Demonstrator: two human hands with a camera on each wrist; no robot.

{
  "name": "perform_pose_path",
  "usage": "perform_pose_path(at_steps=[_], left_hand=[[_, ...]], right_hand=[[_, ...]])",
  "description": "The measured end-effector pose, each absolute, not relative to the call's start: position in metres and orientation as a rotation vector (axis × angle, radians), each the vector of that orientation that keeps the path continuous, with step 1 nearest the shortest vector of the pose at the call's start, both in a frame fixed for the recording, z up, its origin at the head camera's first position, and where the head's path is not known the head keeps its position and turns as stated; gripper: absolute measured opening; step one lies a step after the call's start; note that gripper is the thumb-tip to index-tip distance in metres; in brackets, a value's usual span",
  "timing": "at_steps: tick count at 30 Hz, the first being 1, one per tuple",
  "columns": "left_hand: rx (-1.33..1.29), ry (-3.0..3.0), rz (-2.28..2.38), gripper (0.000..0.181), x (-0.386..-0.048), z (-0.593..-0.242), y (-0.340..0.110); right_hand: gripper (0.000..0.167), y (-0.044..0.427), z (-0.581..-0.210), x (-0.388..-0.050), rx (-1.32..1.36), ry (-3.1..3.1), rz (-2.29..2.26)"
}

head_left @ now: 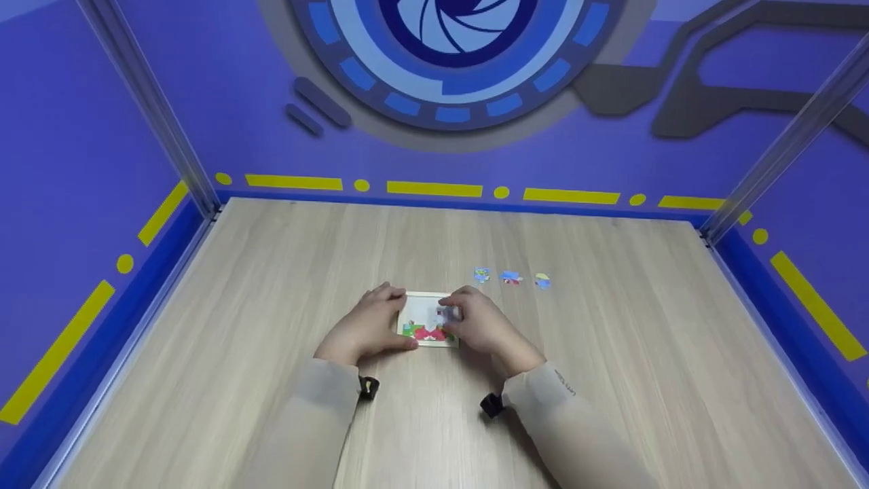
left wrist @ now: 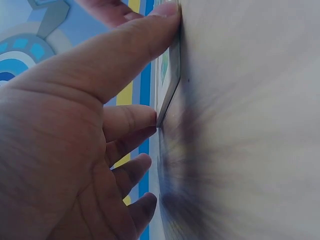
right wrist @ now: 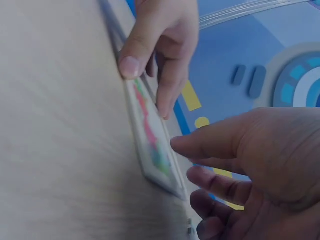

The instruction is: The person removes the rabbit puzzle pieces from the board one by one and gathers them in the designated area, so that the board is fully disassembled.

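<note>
A small jigsaw puzzle tray (head_left: 417, 303) with a pale rim lies flat on the table, its bottom part filled with red and green pieces. My left hand (head_left: 370, 324) grips the tray's left side, thumb at the near edge and a finger at the far left corner. In the left wrist view the left thumb (left wrist: 145, 35) lies on the rim. Over the tray's right half, my right hand (head_left: 478, 322) pinches a blurred bluish puzzle piece (head_left: 445, 315) between thumb and fingers. The right wrist view shows the right thumb (right wrist: 200, 142) close to the tray, the piece hidden there.
Beyond the right hand, three loose puzzle pieces lie in a row: a left one (head_left: 481, 274), a middle one (head_left: 511, 277) and a right one (head_left: 542, 280). The wooden table (head_left: 285, 272) is bounded by blue printed walls (head_left: 224, 102) at the back and sides.
</note>
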State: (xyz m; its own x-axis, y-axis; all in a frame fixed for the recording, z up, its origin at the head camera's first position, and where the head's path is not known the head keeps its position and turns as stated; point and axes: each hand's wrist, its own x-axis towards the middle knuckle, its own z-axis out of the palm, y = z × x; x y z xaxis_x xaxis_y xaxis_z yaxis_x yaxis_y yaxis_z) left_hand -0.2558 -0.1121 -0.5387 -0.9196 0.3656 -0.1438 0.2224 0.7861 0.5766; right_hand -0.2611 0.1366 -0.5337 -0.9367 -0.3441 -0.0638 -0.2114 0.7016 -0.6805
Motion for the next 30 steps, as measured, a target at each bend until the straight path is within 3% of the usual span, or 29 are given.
perform_pose_path(at_steps=[15,30], left_hand=[[0.48,2.749,0.801,0.099,-0.2587,-0.5392,-0.1117],[0.496,2.75,0.822,0.097,-0.2571,-0.54,-0.1122]], right_hand=[[0.027,0.1326,-0.5405,-0.2629,-0.432,2.775,-0.943],[0.027,0.1367,-0.5413,-0.2643,-0.403,2.758,-0.998]])
